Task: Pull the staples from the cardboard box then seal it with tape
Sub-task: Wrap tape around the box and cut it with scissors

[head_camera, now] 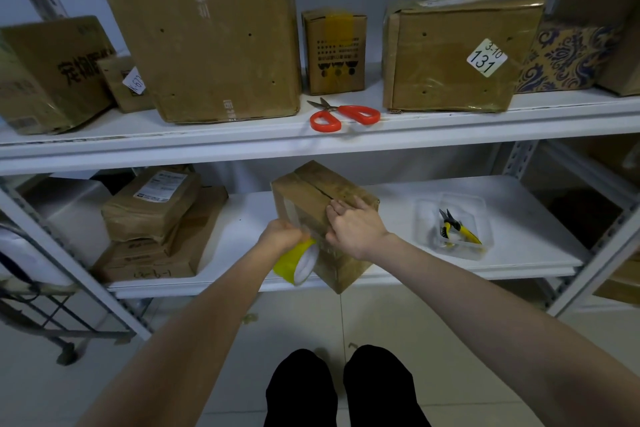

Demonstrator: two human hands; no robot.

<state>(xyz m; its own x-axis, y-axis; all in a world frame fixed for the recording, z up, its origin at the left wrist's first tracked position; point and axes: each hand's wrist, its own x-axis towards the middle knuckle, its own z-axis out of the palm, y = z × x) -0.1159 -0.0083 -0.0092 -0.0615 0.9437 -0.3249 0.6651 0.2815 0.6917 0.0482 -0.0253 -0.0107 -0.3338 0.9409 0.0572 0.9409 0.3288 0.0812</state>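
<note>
A brown cardboard box (313, 191) stands on the lower white shelf (391, 267), its near corner over the shelf's front edge. Its top flaps meet in a seam. My left hand (282, 236) grips a yellow roll of tape (296, 262) against the box's near left face. Clear tape stretches from the roll over that face. My right hand (356, 224) presses on the box's near top edge with its fingers bent over the seam. Yellow-handled pliers (457, 227) lie in a clear plastic tray (453, 225) to the right.
Red-handled scissors (343, 114) lie on the upper shelf (242, 144) among several cardboard boxes. Stacked parcels (156, 225) sit at the lower shelf's left. A metal upright (588, 270) frames the right side. My feet stand on the tiled floor below.
</note>
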